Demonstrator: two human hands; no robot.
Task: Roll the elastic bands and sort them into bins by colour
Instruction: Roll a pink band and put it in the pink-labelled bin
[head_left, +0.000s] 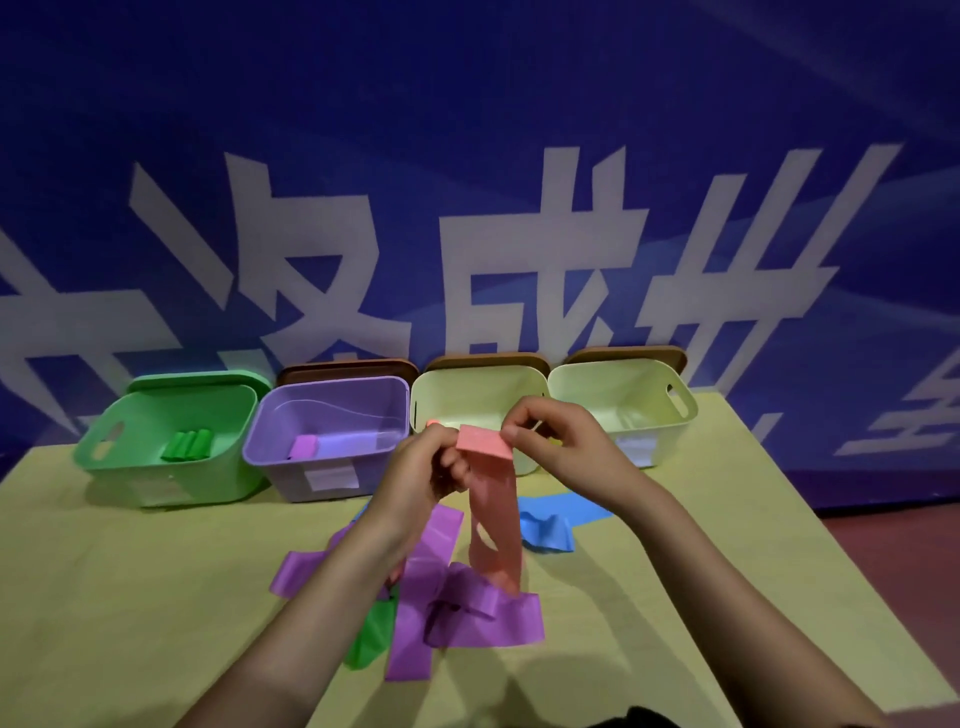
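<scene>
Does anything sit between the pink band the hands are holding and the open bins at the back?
Nothing visible does. Both the left hand and right hand grip the pink band in the air, right in front of the cream bins; the loose bands lie lower, on the table.

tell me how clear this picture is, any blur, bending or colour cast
Head view: dim, with a blue-violet cast; wide-angle bending curves the table edges; the left hand, right hand and pink band look soft, slightly blurred; bin labels are unreadable.
</scene>
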